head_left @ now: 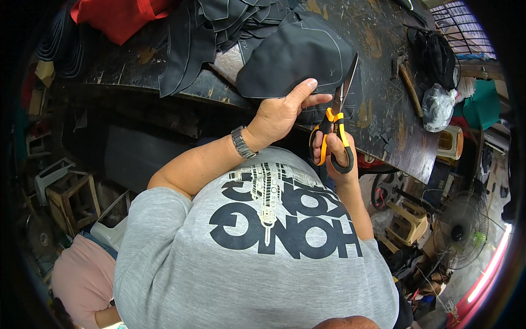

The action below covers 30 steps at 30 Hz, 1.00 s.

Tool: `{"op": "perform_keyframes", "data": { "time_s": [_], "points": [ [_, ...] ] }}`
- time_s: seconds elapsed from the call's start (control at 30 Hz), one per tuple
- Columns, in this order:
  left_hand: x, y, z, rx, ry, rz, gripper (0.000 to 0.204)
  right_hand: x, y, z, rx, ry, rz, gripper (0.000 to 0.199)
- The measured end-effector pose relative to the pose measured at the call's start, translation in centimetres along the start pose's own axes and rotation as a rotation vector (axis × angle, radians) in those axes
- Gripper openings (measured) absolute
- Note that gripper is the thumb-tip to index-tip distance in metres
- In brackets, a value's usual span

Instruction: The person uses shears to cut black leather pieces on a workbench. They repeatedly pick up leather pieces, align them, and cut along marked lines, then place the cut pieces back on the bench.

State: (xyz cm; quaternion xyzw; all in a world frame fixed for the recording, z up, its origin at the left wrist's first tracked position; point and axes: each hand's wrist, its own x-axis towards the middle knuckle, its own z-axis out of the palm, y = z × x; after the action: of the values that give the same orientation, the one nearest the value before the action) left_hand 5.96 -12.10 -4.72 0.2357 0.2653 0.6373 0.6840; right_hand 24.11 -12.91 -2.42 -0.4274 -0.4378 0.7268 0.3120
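My left hand, with a watch on its wrist, grips the near edge of a rounded black leather-like piece. The thumb presses on top while the other fingers go underneath, partly hidden. Pale lines are drawn along the border of this piece. Scissors with orange and black handles sit in my right hand, thumb and fingers through the loops. Their blades point away from me at the piece's right edge, nearly closed. Whether they touch the material, I cannot tell.
Cut black pieces pile up at the far side of the worn table, near red material. A hammer and a clear plastic bag lie at the right. Beyond stands a fan; another person is at lower left.
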Motion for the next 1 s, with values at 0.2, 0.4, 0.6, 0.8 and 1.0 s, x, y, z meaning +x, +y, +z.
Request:
{"op": "perform_keyframes", "data": {
  "time_s": [0.2, 0.4, 0.6, 0.8, 1.0],
  "points": [
    [0.3, 0.5, -0.6, 0.077, 0.031, -0.036, 0.026, -0.1, 0.6, -0.3, 0.006, 0.020, 0.017, 0.039],
    [0.8, 1.2, -1.3, 0.181, 0.002, -0.009, 0.023, -0.5, 0.4, -0.8, -0.042, 0.012, 0.061, 0.035],
    [1.0, 1.0, -1.9, 0.124, -0.002, 0.005, 0.019, -0.8, 0.3, -0.9, -0.070, 0.007, 0.144, 0.032],
    [0.6, 1.5, -1.6, 0.098, 0.039, -0.061, 0.018, -0.2, 0.0, -0.9, -0.015, -0.040, 0.104, 0.038],
    [0.0, 1.9, -0.9, 0.084, 0.036, -0.078, 0.019, 0.4, -0.1, -0.3, 0.070, -0.024, 0.021, 0.043]
  ]
}}
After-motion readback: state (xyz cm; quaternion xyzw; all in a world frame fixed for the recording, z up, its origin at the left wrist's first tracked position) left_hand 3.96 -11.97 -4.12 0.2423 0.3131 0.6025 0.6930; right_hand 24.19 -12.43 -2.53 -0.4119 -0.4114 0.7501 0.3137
